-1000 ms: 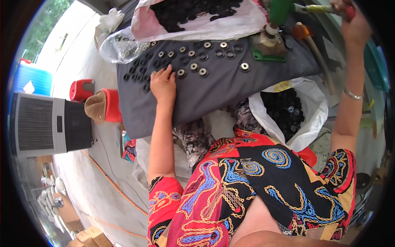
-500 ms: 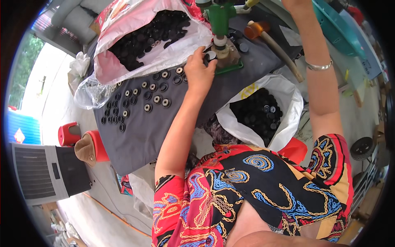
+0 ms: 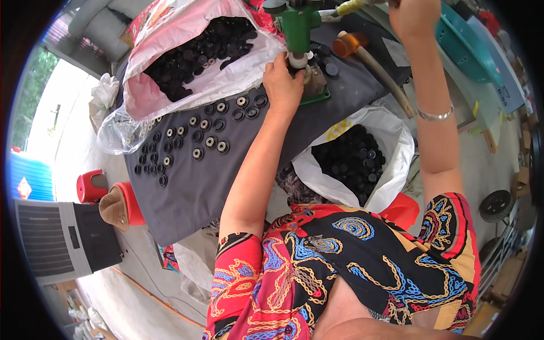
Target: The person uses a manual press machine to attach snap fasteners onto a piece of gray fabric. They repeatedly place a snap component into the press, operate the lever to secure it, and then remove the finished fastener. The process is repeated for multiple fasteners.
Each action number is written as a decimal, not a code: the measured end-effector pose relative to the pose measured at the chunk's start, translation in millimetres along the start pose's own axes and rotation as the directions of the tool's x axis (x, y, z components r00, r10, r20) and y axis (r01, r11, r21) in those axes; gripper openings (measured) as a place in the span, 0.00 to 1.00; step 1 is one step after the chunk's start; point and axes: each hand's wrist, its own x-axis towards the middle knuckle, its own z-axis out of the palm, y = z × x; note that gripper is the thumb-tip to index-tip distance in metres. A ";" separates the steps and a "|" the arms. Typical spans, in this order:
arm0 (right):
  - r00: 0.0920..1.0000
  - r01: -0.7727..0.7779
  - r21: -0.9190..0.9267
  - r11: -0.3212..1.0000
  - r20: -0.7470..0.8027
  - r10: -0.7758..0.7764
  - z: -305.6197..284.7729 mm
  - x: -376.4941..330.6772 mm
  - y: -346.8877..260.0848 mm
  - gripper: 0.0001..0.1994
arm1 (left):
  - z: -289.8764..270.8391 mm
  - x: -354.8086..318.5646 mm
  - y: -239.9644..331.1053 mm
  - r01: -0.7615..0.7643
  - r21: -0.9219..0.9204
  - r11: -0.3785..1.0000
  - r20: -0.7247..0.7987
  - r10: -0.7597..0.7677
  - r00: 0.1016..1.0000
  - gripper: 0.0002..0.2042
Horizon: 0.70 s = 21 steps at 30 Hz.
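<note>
My left hand (image 3: pixel 282 88) is at the green hand press (image 3: pixel 298 35), thumb and fingers closed around a small black round cap (image 3: pixel 294 72) under the white ram tip. The fingers partly hide that cap. At the top edge, my right hand (image 3: pixel 416 21) is closed on the outer end of the press lever (image 3: pixel 352 7), which has a yellowish wrapped grip. Left of the press, several black rings (image 3: pixel 197 136) lie in loose rows on the dark grey cloth (image 3: pixel 198 187); some hold pale metal ring inserts (image 3: pixel 211 141).
A white and pink sack (image 3: pixel 136 96) of black caps lies open behind the rings. A white sack (image 3: pixel 399 170) of black parts stands by my lap. A mallet (image 3: pixel 377 68) with an amber head lies right of the press. A teal basin (image 3: pixel 464 48) sits far right.
My left hand has brought the cap in under the press ram. My right hand has come lower into view with the lever. The whole view has shifted slightly.
</note>
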 end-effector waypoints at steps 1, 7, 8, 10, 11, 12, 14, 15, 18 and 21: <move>0.991 0.119 -0.236 0.964 0.089 -0.100 -3.3 -12.6 -4.9 0.11 | 0.9 0.7 -1.1 0.003 0.003 1.000 0.005 -0.003 1.000 0.28; 0.909 0.278 -0.050 0.959 0.338 -0.246 -53.0 -127.2 11.3 0.10 | -12.3 -6.1 3.0 -0.038 -0.068 0.997 -0.018 0.037 0.999 0.29; 0.923 0.282 -0.050 0.958 0.286 -0.257 -49.4 -137.2 16.8 0.10 | -22.0 -9.9 2.2 -0.070 -0.054 0.996 -0.029 0.069 0.997 0.28; 0.950 0.275 -0.057 0.960 0.171 -0.262 -38.7 -156.4 20.3 0.10 | -50.8 -25.6 6.6 -0.129 -0.019 0.991 -0.032 0.128 0.991 0.26; 0.952 0.248 -0.087 0.965 0.207 -0.226 -41.4 -159.6 16.4 0.10 | -63.3 -32.4 11.6 -0.134 -0.017 0.991 -0.046 0.133 0.990 0.20; 0.949 0.242 -0.101 0.965 0.233 -0.213 -44.0 -154.7 12.5 0.10 | -85.6 -37.6 8.2 -0.145 -0.008 0.989 -0.062 0.144 0.988 0.18; 0.945 0.228 -0.138 0.964 0.271 -0.184 -47.3 -145.5 11.1 0.09 | -121.9 -51.8 -2.8 -0.153 0.002 0.988 -0.106 0.153 0.983 0.15; 0.947 0.222 -0.180 0.958 0.272 -0.169 -49.2 -140.7 8.4 0.09 | -146.2 -56.2 -10.1 -0.173 0.081 0.982 -0.143 0.184 0.973 0.12; 0.953 0.196 -0.384 0.902 0.290 -0.084 -49.1 -107.4 -7.3 0.08 | -225.1 -80.2 -58.2 0.022 0.413 0.910 -0.233 0.082 0.969 0.09; 0.940 0.285 -0.434 0.855 0.302 -0.160 -42.2 -65.1 -5.8 0.10 | -299.7 -115.3 -110.2 0.236 0.679 0.695 -0.263 -0.070 0.962 0.10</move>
